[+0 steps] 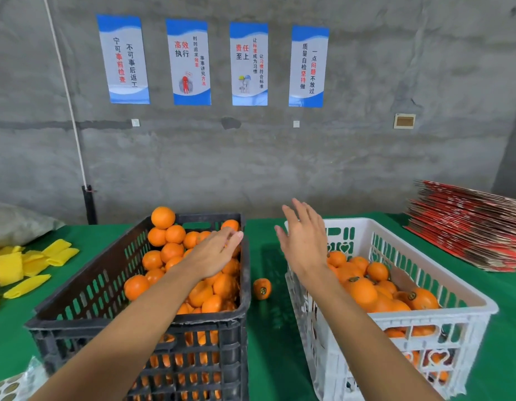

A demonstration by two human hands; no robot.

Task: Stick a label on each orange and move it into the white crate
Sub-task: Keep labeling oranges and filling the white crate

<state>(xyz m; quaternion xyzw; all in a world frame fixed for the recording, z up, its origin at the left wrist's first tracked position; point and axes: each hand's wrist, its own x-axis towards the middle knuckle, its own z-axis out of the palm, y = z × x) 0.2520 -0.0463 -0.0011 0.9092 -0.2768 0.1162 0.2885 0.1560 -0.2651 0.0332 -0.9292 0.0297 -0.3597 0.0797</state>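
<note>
A black crate (245,302) heaped with unlabelled oranges (170,250) stands at the left. My left hand (213,253) reaches over its far right part, fingers extended above the oranges and holding nothing that I can see. The white crate (468,311) at the right holds labelled oranges (363,290). My right hand (304,241) hovers open, fingers spread, above the white crate's near left corner. One labelled orange (262,288) lies on the green table between the crates.
Yellow foam sleeves (25,267) lie at the left on the green tablecloth (268,342). A sheet of round labels (8,389) shows at the bottom left corner. A stack of flat red cartons (470,227) sits at the far right. A concrete wall stands behind.
</note>
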